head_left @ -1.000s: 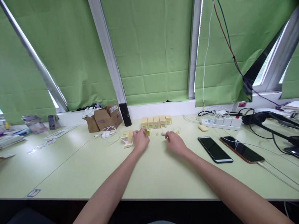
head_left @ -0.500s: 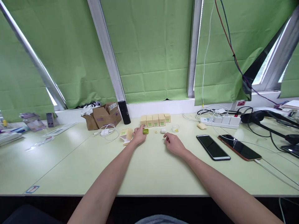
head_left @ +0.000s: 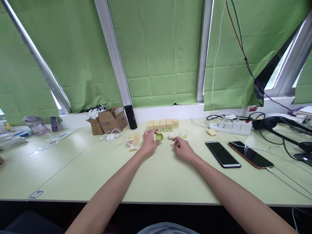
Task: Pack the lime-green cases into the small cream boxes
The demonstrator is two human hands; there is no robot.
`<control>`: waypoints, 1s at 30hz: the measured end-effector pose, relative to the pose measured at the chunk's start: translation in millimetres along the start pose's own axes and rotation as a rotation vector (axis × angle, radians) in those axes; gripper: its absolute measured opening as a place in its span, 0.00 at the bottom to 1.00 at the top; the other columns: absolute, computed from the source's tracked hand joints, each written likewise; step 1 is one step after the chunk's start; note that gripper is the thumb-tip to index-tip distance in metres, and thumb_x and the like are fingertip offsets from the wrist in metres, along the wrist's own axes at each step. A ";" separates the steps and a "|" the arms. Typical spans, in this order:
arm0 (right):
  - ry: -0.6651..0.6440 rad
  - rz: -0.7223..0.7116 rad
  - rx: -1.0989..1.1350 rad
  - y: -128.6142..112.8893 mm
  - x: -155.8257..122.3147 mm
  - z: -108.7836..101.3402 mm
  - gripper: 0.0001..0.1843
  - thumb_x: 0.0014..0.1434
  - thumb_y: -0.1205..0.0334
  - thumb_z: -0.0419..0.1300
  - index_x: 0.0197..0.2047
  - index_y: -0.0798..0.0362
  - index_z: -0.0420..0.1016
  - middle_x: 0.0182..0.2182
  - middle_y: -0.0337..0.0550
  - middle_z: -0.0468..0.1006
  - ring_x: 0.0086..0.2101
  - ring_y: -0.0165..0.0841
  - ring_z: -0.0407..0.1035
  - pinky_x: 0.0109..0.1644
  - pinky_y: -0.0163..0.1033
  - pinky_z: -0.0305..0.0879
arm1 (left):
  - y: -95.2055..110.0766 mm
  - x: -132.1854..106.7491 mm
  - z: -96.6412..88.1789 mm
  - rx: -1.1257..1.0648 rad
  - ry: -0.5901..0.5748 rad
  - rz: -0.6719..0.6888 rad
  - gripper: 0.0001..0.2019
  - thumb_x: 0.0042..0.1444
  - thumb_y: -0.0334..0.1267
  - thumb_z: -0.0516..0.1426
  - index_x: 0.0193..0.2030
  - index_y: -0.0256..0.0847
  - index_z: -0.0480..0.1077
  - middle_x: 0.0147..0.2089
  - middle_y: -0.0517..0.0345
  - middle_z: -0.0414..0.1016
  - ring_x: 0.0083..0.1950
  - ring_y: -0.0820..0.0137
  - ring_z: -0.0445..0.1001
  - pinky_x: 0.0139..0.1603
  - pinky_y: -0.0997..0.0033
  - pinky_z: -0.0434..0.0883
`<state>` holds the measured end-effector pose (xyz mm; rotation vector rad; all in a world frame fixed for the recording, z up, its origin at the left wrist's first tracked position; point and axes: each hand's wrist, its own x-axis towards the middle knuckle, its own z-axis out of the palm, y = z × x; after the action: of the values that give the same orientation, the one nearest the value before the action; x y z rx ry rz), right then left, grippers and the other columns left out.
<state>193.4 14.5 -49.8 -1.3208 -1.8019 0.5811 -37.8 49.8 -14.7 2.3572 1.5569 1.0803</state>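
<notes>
A small olive-green case with a hollow top is on the table. My left hand reaches it from the left, thumb and fingers closed around its left edge. To the case's right is a small white rounded piece. My right hand rests just beside that piece, fingers loosely bent and apart, with nothing seen in them. A clear small container with something yellow in it stands beyond my right hand. Left of my left hand lies an opened tan carton with a green label.
A row of several small tan boxes stands behind the hands. At right lie two phones, a tan rounded piece, a power strip and a headset. A brown cardboard box and black cylinder stand back left.
My left hand has moved right together with the olive-green case, whose hollow side now shows. My right hand has barely moved. The view has shifted slightly.
</notes>
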 end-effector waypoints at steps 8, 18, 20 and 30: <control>-0.022 -0.090 0.058 -2.4 -5.0 3.5 0.27 0.56 0.66 0.65 0.58 0.45 0.67 0.49 0.40 0.77 0.33 0.30 0.72 0.44 0.40 0.69 | 36.6 -33.4 0.3 -0.060 -0.077 0.163 0.27 0.58 0.29 0.63 0.63 0.50 0.64 0.61 0.51 0.72 0.70 0.54 0.59 0.71 0.49 0.61; -0.019 -0.172 0.115 -8.3 -7.4 2.4 0.20 0.57 0.65 0.64 0.52 0.46 0.69 0.48 0.40 0.78 0.34 0.31 0.71 0.40 0.40 0.68 | 37.8 -39.5 4.7 -0.084 -0.073 0.259 0.27 0.59 0.32 0.64 0.64 0.49 0.63 0.62 0.49 0.72 0.68 0.54 0.62 0.70 0.49 0.64; -0.014 -0.170 0.120 -9.2 -7.5 2.1 0.20 0.57 0.65 0.64 0.52 0.46 0.69 0.49 0.40 0.78 0.35 0.32 0.72 0.40 0.40 0.68 | 37.2 -39.4 3.0 -0.067 -0.074 0.265 0.28 0.58 0.32 0.64 0.64 0.49 0.63 0.62 0.49 0.72 0.69 0.53 0.61 0.71 0.48 0.63; -0.010 -0.154 0.161 -12.6 -8.9 1.1 0.19 0.55 0.62 0.65 0.50 0.46 0.70 0.46 0.39 0.78 0.35 0.32 0.72 0.39 0.40 0.69 | 27.0 -34.8 0.1 -0.023 -0.092 0.237 0.21 0.56 0.34 0.65 0.56 0.48 0.69 0.58 0.51 0.74 0.67 0.52 0.62 0.70 0.48 0.64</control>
<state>186.6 2.0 -43.9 -1.0633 -1.8060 0.6351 -24.8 8.0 -19.7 2.5848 1.2528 1.0084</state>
